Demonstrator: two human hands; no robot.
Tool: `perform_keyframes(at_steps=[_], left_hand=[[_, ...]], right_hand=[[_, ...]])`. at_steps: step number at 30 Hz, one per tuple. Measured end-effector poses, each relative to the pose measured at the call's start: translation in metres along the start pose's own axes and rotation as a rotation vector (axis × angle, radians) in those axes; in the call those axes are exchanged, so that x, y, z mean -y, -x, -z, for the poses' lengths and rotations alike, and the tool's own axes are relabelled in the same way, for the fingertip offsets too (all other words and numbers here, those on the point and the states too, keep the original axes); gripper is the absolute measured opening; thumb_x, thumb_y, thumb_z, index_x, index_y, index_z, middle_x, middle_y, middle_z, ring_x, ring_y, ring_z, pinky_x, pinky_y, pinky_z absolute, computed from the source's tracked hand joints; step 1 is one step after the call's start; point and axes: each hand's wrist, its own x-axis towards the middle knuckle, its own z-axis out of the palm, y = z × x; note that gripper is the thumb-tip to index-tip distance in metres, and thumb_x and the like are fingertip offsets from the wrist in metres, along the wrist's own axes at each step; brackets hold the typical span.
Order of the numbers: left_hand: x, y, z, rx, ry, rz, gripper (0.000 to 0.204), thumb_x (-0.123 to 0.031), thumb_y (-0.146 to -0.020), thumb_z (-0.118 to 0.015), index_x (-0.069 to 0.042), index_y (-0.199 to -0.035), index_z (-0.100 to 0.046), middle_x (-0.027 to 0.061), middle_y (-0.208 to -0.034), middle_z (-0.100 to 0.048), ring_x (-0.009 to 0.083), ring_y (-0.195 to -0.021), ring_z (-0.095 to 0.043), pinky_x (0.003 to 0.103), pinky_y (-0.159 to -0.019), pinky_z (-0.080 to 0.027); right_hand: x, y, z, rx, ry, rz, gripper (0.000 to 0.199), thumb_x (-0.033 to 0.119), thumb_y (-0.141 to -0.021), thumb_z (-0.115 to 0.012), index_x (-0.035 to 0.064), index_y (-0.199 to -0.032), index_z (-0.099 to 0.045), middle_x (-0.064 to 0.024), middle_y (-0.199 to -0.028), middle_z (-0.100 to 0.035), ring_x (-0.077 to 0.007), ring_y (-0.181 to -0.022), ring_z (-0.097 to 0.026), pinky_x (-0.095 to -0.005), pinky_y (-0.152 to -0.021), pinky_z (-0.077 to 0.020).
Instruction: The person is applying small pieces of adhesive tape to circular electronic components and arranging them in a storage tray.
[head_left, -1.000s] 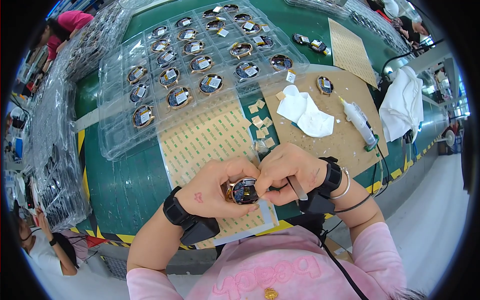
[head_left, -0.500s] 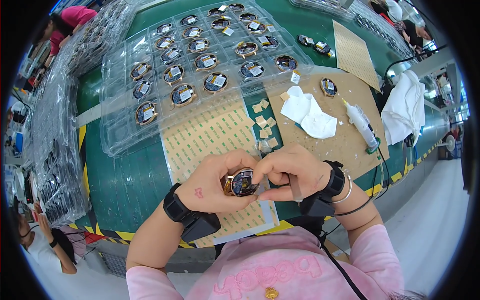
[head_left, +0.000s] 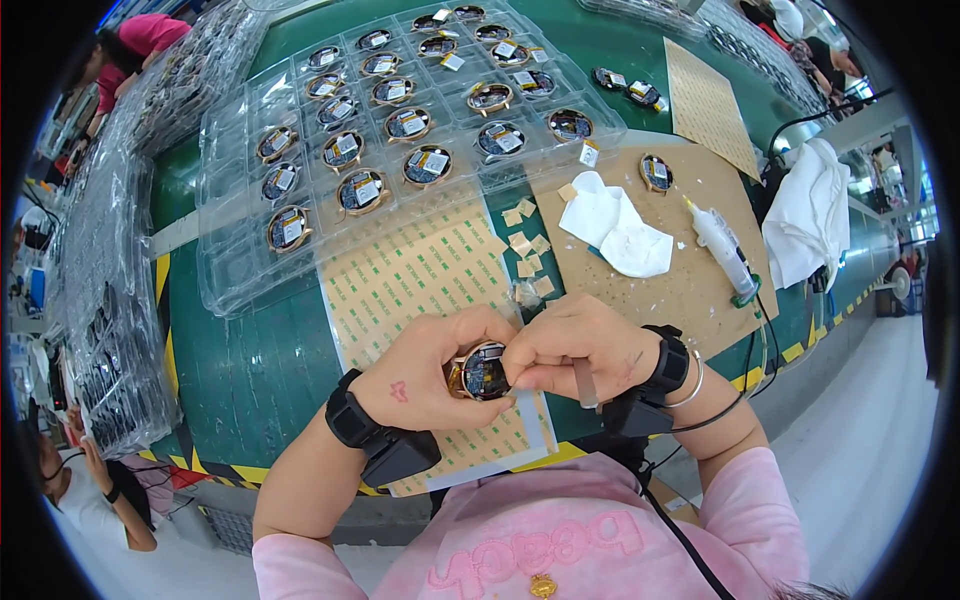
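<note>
My left hand (head_left: 420, 370) is closed round a round watch case (head_left: 484, 372) with a gold-coloured rim, its open back showing a dark circuit board. My right hand (head_left: 575, 350) is closed too, thumb and forefinger pinched together against the case's right edge. Anything small between those fingertips is hidden. Out of the lower side of the right hand sticks a flat grey metal tool (head_left: 586, 384), its other end covered by the fingers. Under both hands lies a tan adhesive sheet (head_left: 410, 270) with green print on a pale backing.
Clear plastic trays (head_left: 235, 270) of similar watch cases stand at the back left. Small tan squares (head_left: 520, 243) lie beside the sheet. On a brown board (head_left: 590, 300) at right are white wipes (head_left: 625, 235), another watch case (head_left: 656, 173) and a dispensing syringe (head_left: 722, 250).
My right thumb has moved up against the forefinger at the case's edge. More of the metal tool shows below the right hand. The watch case has turned slightly, showing more of its board.
</note>
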Motion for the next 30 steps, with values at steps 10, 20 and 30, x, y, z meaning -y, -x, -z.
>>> perform_keyframes(at_steps=[10,20,30], left_hand=[[0.006,0.002,-0.001,-0.064,0.043,-0.043,0.036,-0.008,-0.071,-0.074,-0.006,-0.103,-0.06,0.0041,-0.093,-0.064,0.0105,-0.083,-0.062,0.026,-0.073,-0.049],[0.006,0.001,-0.001,0.015,0.006,0.005,0.038,-0.007,-0.073,-0.073,-0.005,-0.108,-0.059,0.0043,-0.096,-0.063,0.0094,-0.085,-0.061,0.024,-0.075,-0.048],[0.004,0.0,-0.002,-0.234,0.065,-0.021,0.04,-0.004,-0.074,-0.073,-0.005,-0.11,-0.057,0.0015,-0.1,-0.06,0.0068,-0.091,-0.058,0.023,-0.079,-0.047]], right_hand=[[0.007,0.003,0.01,-0.206,-0.207,-0.166,0.005,0.005,-0.083,-0.067,0.0045,-0.088,-0.066,0.0011,-0.057,-0.05,-0.0093,-0.051,-0.048,-0.0252,-0.05,-0.0356],[0.001,-0.002,0.017,-0.313,0.381,-0.493,0.01,0.006,-0.081,-0.068,0.0045,-0.09,-0.064,-0.0031,-0.059,-0.053,-0.0111,-0.051,-0.049,-0.0255,-0.052,-0.0395],[-0.004,-0.002,0.012,-0.398,0.604,-0.383,0.014,0.003,-0.078,-0.068,0.004,-0.089,-0.062,-0.0059,-0.061,-0.054,-0.0189,-0.052,-0.051,-0.0278,-0.053,-0.042]])
